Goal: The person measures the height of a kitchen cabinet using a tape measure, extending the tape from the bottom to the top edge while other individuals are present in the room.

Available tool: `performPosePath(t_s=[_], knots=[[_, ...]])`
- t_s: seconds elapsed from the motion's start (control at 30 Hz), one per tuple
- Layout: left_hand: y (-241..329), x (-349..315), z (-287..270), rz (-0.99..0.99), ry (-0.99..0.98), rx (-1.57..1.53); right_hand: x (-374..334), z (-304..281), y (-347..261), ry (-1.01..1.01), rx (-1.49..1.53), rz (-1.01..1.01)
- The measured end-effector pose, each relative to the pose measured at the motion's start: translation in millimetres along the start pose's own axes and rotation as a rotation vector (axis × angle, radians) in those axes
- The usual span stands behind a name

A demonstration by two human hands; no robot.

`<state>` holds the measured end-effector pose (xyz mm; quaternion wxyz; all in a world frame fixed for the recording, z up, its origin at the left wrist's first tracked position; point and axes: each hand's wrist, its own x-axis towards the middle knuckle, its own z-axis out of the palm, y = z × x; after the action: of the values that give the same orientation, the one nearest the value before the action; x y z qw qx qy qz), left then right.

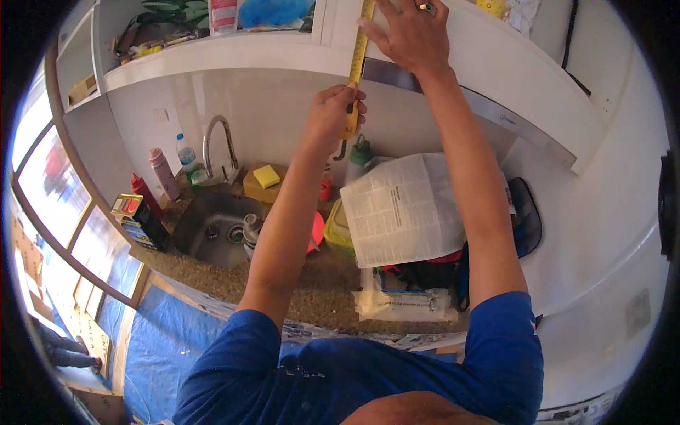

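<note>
My left hand (333, 117) is closed around a yellow tape measure (350, 126), below the white upper cabinets. Its yellow blade (359, 53) runs upward over the white cabinet frame and out of the top of the picture. My right hand (416, 35), wearing a ring, is raised against the cabinet front just right of the blade. The fingers there are spread, and the thumb tip lies at the blade's edge; some fingertips pass out of view. A dark metallic range hood strip (489, 106) extends rightward below my right hand.
Below are a sink (205, 248) with a curved faucet (228, 142), a yellow sponge (266, 176), bottles (164, 174) and a tin (142, 223). White sheeting (407, 212) covers items on the stone counter (326, 290). Blue sheeting (166, 347) lies on the floor; another person's legs (67, 350) show far left.
</note>
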<state>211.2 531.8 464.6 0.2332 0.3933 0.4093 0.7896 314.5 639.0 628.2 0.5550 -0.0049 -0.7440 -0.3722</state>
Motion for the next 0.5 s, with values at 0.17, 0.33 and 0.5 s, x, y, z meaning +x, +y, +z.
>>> performPosePath(t_s=[0.17,0.33,0.5], knots=[[0.7,0.8,-0.4,-0.021,0.018,0.005,-1.0,0.2,1.6,-0.020,0.022,0.010],[4.5,-2.3,-1.0,-0.005,0.005,0.003,-0.4,-2.0,0.7,-0.044,0.033,0.010],[5.9,-1.8,-0.4,-0.029,-0.006,-0.002,-0.4,-4.9,0.0,-0.020,0.038,-0.001]])
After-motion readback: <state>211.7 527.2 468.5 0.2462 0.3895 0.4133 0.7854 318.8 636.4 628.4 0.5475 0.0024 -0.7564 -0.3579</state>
